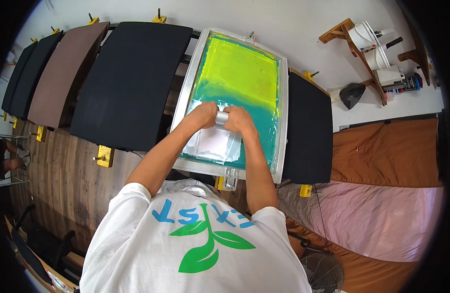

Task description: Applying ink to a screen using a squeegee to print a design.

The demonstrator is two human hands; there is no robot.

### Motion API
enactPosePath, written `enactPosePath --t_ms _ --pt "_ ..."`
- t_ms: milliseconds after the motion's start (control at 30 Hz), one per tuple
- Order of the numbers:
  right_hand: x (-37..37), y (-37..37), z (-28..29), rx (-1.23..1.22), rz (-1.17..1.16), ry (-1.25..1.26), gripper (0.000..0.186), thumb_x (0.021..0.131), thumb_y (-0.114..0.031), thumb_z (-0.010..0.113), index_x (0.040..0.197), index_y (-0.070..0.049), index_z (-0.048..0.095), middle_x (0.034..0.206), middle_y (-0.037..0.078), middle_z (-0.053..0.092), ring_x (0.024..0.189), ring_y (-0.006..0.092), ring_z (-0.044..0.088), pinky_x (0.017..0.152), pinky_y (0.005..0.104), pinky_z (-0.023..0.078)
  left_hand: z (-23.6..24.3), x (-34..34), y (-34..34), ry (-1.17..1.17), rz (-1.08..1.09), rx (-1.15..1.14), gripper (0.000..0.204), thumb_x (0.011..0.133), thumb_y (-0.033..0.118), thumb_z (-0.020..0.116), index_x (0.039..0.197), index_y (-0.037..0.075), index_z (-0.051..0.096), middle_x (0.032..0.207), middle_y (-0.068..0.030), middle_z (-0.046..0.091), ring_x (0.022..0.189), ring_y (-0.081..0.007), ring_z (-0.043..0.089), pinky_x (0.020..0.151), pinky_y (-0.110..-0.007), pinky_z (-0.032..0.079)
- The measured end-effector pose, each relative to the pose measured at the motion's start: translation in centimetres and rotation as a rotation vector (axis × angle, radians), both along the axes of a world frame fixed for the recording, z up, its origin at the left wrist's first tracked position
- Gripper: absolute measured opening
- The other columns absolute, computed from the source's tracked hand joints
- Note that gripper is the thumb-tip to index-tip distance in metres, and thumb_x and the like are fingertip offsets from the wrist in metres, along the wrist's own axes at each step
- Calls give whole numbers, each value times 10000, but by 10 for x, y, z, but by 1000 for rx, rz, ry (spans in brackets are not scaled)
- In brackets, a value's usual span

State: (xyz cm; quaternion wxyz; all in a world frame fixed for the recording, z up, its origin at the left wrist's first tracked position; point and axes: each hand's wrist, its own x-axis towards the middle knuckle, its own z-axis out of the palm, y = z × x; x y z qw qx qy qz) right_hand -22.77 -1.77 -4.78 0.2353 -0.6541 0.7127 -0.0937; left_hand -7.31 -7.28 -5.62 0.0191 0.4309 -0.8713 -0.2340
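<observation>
Both my hands are closed round the silver handle of a squeegee (222,117), which lies across a screen-printing frame (285,102). My left hand (203,115) grips its left end, and my right hand (239,120) the right end. The fingers and the squeegee's blade are mostly hidden from above. Within the metal rim, the mesh is yellow-green (242,63) in its far half and teal lower down. White ink (216,145) is smeared on the near left part, around a pale rectangular area. A clear clamp-like piece (231,178) sits at the frame's near edge.
Black padded boards (132,85) and a brown one (69,75) stand in a row left of the frame; another black board (310,127) is at right. Yellow brackets (105,156) jut out. A wall shelf (361,58) holds tubs. A fan (322,271) stands lower right; another person's legs (12,156) show far left.
</observation>
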Motion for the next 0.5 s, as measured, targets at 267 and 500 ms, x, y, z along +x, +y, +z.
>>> enactPosePath --t_ms 267,500 --pt "11 30 -5 -93 -33 -40 372 689 -44 650 1052 -81 722 1001 190 711 972 378 669 847 445 540 -4 12 28 99 -72 -135 251 660 -74 690 898 2 714 851 -233 700 852 -382 697 774 -431 573" --pt "25 59 3 -73 -39 -17 368 687 -33 650 1047 -70 718 995 187 709 982 376 666 842 451 538 -3 24 54 126 -76 -116 257 653 -79 688 894 5 713 833 -224 700 827 -387 695 769 -431 573"
